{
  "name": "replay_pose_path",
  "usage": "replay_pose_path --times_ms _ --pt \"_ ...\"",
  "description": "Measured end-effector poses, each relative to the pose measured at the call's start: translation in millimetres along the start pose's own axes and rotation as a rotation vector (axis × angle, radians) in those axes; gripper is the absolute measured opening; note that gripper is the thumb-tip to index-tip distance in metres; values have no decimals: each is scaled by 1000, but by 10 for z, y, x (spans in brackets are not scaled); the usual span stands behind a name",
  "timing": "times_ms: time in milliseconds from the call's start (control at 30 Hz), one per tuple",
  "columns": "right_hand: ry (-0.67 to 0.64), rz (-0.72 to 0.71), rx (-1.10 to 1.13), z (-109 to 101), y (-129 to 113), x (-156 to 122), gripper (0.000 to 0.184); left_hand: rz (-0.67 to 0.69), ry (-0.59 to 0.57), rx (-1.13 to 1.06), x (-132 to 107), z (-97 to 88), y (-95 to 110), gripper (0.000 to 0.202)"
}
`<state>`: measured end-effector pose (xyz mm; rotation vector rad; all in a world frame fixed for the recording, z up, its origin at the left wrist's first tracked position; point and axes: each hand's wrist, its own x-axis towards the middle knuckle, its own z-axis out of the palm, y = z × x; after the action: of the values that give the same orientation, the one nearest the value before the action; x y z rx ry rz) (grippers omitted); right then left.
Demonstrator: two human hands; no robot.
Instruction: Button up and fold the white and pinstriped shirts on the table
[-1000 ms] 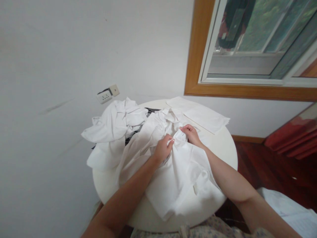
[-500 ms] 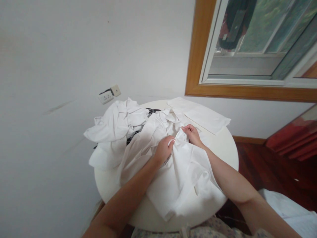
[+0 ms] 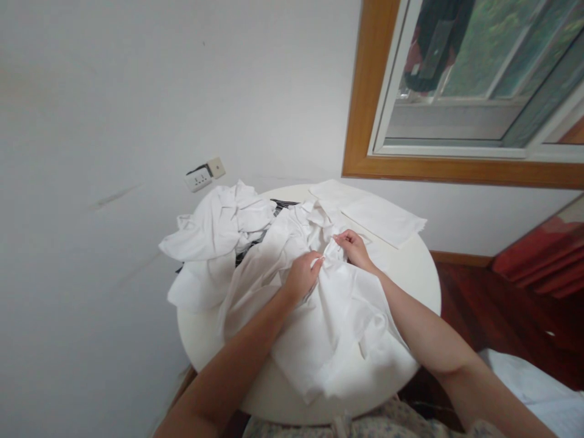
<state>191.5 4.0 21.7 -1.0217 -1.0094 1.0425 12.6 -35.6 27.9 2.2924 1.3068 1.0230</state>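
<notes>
A white garment (image 3: 337, 322) lies spread over the near half of a round white table (image 3: 413, 267). My left hand (image 3: 302, 275) is closed, pinching a fold of this white garment near its upper part. My right hand (image 3: 354, 247) is closed too, gripping the same cloth just to the right, a few centimetres from the left hand. Between the two hands the fabric is bunched up.
A heap of crumpled white clothes (image 3: 214, 234) with a dark striped piece under it fills the table's left side. Folded white cloths (image 3: 378, 216) lie flat at the back right. A wall socket (image 3: 201, 176) and a wood-framed window (image 3: 456, 158) are behind; red-brown floor is at right.
Both hands keep their hold on the garment with almost no movement. The fabric between them is gathered slightly more.
</notes>
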Motion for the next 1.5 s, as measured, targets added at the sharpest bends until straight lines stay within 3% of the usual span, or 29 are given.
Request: replay_pose_path --times_ms 100,200,367,533,767,867,1100,1233,1500 --pt "-69 -106 -75 -30 -62 -8 28 -6 58 -43 12 11 -28 15" --pt "-272 -201 -200 -69 -226 -62 28 -27 61 -118 35 -5 -59 14" --pt "-629 -271 -536 -96 -486 -169 28 -127 -76 -240 103 -81 -135 19" --pt "-800 -337 -695 -98 -504 -175 26 -238 -201 -339 141 -169 -184 24" --pt "-756 -553 -859 -48 -443 -204 15 -358 -325 -505 138 -229 -195 39" --pt "-768 -625 -880 -17 -451 -227 18 -370 -377 -561 140 -239 -236 43" --pt "-768 -585 -832 -30 -434 -243 31 -395 -477 -727 121 -274 -280 38" --pt "-735 -548 -842 -23 -406 -245 20 -375 -527 -745 119 -298 -269 37" --pt "-659 -491 -843 18 -378 -264 16 -362 -463 -732 104 -232 -315 39"
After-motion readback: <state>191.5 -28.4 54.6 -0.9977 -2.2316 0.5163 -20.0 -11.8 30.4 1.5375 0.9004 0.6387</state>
